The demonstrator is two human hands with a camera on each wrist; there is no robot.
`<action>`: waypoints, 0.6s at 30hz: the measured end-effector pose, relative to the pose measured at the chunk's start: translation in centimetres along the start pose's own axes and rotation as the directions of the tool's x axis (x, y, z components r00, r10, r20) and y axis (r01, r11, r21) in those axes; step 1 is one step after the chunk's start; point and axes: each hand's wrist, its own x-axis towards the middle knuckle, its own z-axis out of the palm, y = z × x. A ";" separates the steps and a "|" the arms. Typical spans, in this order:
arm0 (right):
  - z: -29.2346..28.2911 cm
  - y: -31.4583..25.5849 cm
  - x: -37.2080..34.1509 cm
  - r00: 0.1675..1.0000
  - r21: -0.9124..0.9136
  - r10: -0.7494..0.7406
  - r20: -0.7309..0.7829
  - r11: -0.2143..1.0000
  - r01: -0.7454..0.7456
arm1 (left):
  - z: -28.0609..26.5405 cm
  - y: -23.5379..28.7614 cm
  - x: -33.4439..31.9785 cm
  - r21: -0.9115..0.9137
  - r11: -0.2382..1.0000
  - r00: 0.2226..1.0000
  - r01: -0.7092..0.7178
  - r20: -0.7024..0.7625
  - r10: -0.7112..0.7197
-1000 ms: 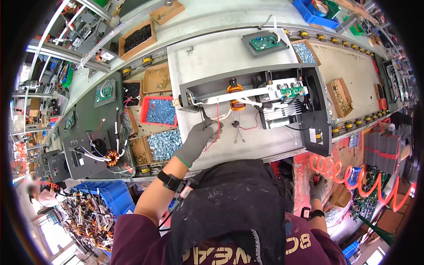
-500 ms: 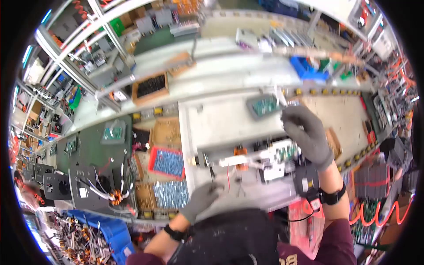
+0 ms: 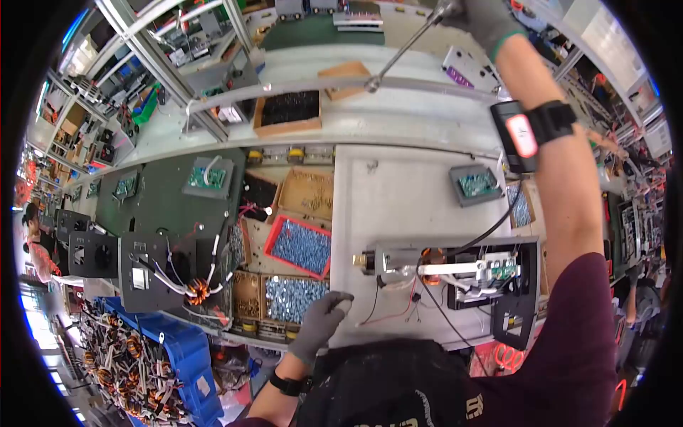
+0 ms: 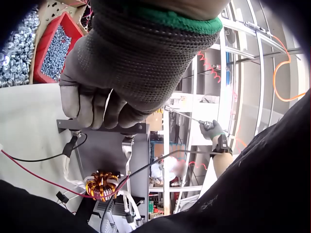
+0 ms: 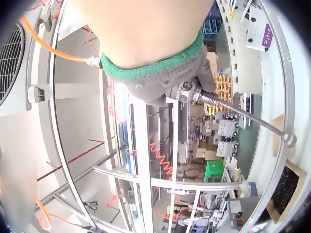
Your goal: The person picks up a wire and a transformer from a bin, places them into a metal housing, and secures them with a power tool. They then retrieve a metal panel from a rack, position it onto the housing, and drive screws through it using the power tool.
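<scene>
High at the top of the head view, my gloved right hand (image 3: 484, 21) grips a power tool by its body. Its long metal shaft (image 3: 409, 50) ends in a round socket-like tip (image 3: 372, 84); the right wrist view shows the tool's metal collar (image 5: 209, 98) beside the glove. My gloved left hand (image 3: 321, 327) hovers low at the left end of a dark metal housing (image 3: 405, 250), fingers loosely bent, nothing seen in them. Inside the housing sit a copper-wound coil (image 4: 103, 186), white cables and a green circuit board (image 3: 504, 270). A red wire (image 3: 388, 320) trails out in front.
Boxes of screws stand left of the white board (image 3: 413, 178), among them a red tray (image 3: 302, 247). A second circuit board (image 3: 477, 183) lies at the back right. Further left are another housing (image 3: 146, 274) and a blue bin (image 3: 185, 377) of coils. An orange hose (image 5: 48, 46) runs near the right hand.
My right hand has come up from low at the right, over the housing, to the top of the view and now holds the tool. The left hand has let go of the wires and drawn back.
</scene>
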 end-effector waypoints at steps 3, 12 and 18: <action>-3.2 -3.2 -2.3 0.983 0.209 -0.076 0.168 0.977 0.040 | -0.3 1.1 0.3 0.011 1.000 0.999 -0.021 -0.041 0.022; -20.1 -5.5 -17.5 0.968 0.740 -0.213 0.130 0.671 0.049 | 1.9 5.7 4.4 0.540 0.744 0.860 -0.393 -0.070 0.505; -21.7 7.6 -31.5 0.976 0.687 0.149 -0.161 0.727 0.002 | 4.0 7.6 6.7 0.700 0.564 0.843 -0.437 0.101 0.528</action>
